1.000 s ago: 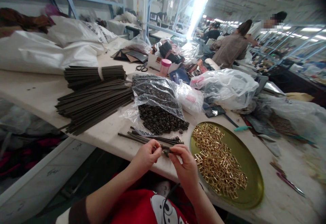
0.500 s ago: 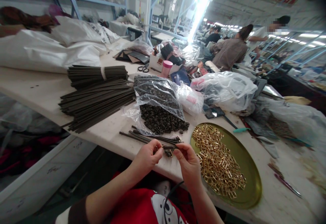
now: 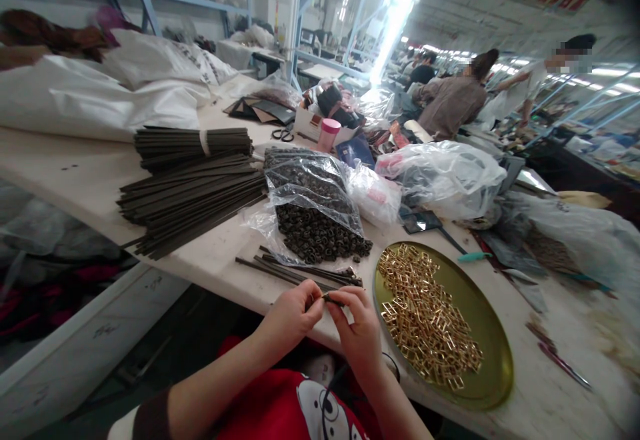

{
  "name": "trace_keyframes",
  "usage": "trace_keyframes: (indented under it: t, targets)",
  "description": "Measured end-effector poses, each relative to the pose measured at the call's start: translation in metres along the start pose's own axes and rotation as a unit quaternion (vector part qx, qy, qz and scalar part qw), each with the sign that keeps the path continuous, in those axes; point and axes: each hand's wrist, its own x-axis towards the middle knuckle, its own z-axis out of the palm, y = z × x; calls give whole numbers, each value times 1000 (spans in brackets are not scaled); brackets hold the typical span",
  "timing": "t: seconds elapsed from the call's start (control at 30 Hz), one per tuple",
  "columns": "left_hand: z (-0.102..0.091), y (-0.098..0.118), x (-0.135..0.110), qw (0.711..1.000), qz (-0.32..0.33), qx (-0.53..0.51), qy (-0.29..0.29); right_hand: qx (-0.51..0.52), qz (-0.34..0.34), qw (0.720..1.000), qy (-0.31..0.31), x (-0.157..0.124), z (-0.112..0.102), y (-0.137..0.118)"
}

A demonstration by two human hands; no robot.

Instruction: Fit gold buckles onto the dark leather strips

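Note:
My left hand [image 3: 299, 312] and my right hand [image 3: 356, 323] meet over the table's front edge, fingertips almost touching. Both pinch a short dark strap [image 3: 332, 301]; its far part is hidden by my fingers, and any fitting on it is too small to make out. Just beyond lie several thin dark straps [image 3: 283, 272], with metal-looking bits at their right ends. Farther back, small dark loops [image 3: 315, 233] spill from a clear plastic bag [image 3: 315, 177]. To the right, gold rectangular buckles [image 3: 435, 320] are heaped on a round gold tray [image 3: 495, 367].
Stacked dark strips [image 3: 195, 203] lie at the left, before white sacks [image 3: 100, 97]. A pink-lidded jar [image 3: 329, 135], scissors [image 3: 283, 135] and plastic bags [image 3: 445, 177] stand behind. A turquoise-handled tool [image 3: 474, 256] and a pen-like tool [image 3: 565, 365] lie right. Co-workers [image 3: 453, 103] are beyond.
My hands have come closer together and slightly lower, the right one shifting left. The dark strap between them is now more covered by fingers. A far co-worker has moved right.

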Motion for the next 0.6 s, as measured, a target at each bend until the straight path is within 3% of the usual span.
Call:
trace_keyframes:
  t: [0.27,0.43,0.53,0.6]
  targets:
    - [7,5,-5,994,-34,-100,-20,-36,-32,999,12,-3,2,-4]
    - [4,10,-9,994,-28,-103,-14,11,-18,1000,-9,-5,-4,-11]
    - [2,14,-9,997,-16,-73,-8,66,20,998,-13,-6,-6,-14]
    - [1,17,-10,998,-8,-56,-22,110,84,990,15,-6,-5,-14]
